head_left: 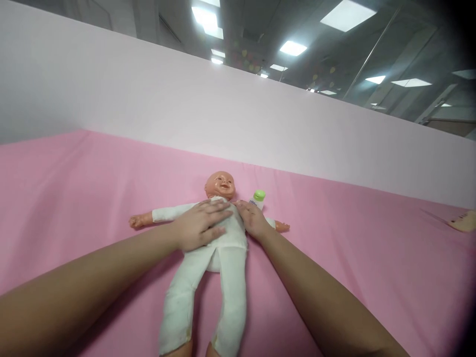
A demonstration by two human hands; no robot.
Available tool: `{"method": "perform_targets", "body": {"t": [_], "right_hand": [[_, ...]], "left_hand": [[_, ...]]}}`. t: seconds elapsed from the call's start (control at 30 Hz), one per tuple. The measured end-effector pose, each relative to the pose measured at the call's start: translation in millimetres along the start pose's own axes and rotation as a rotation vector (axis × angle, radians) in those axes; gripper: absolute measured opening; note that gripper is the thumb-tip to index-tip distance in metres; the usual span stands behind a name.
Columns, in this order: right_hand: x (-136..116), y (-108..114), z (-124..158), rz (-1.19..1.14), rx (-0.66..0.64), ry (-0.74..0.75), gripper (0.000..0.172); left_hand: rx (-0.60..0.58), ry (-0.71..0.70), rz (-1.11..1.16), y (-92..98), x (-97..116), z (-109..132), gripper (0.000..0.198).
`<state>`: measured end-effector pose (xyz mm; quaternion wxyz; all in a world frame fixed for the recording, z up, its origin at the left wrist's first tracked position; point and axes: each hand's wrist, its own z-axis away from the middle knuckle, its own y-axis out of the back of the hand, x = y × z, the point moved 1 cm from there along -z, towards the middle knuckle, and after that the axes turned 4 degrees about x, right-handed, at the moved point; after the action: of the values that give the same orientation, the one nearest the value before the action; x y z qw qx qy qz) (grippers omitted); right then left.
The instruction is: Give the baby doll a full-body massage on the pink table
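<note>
A baby doll (233,235) with a white cloth body and a hard plastic head lies on its back, arms stretched out to both sides. Across its chest my left hand (203,223) rests flat, fingers spread and pointing right. My right hand (254,218) lies at the doll's shoulder on the right, fingers stretched out and partly covering that arm. Just behind my right hand is a small white bottle (258,198) with a green cap, its lower part hidden by the hand. The doll's feet run out of view at the bottom.
A pink sheet (334,238) with soft creases covers the surface under the doll. Behind it rises a white wall (208,109), with glass above that shows ceiling lights. At the far right edge lies a flat beige object (463,221) that I cannot name.
</note>
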<state>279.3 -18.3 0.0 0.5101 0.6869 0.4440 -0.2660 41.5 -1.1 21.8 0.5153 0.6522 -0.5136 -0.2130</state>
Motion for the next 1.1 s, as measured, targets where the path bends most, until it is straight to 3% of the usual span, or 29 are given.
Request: {"method": "perform_targets", "body": {"t": [0.17, 0.33, 0.5, 0.6, 0.7, 0.8, 0.93, 1.1], "right_hand": [[2.2, -6.1, 3.1, 0.088, 0.019, 0.038, 0.048], [-20.4, -14.8, 18.4, 0.235, -0.011, 0.297, 0.059], [-78.1, -36.2, 62.2, 0.331, -0.346, 0.707, 0.061], [-99.2, -48.5, 80.9, 0.382, -0.497, 0.832, 0.057], [-94.8, -50.9, 77.8, 0.459, -0.482, 0.778, 0.062], [-74.5, -42.7, 59.2, 0.512, -0.417, 0.617, 0.066], [-50.8, -27.4, 35.2, 0.544, -0.294, 0.405, 0.055], [-34.3, -22.1, 24.8, 0.504, -0.220, 0.392, 0.071]], "left_hand": [[0.153, 0.226, -0.018, -2.4, -33.4, 3.5, 0.057], [0.171, 0.424, -0.056, 2.2, -45.8, 1.3, 0.048], [0.145, 0.474, -0.040, 1.0, -47.7, -0.1, 0.045], [0.157, 0.479, -0.046, -0.9, -47.8, -0.3, 0.046], [0.155, 0.470, -0.056, -1.9, -47.8, -0.9, 0.046], [0.145, 0.467, -0.078, -2.4, -48.5, -0.9, 0.045], [0.153, 0.447, -0.088, -4.7, -51.2, 0.0, 0.043], [0.167, 0.434, -0.132, -8.3, -52.1, -0.7, 0.046]]}}
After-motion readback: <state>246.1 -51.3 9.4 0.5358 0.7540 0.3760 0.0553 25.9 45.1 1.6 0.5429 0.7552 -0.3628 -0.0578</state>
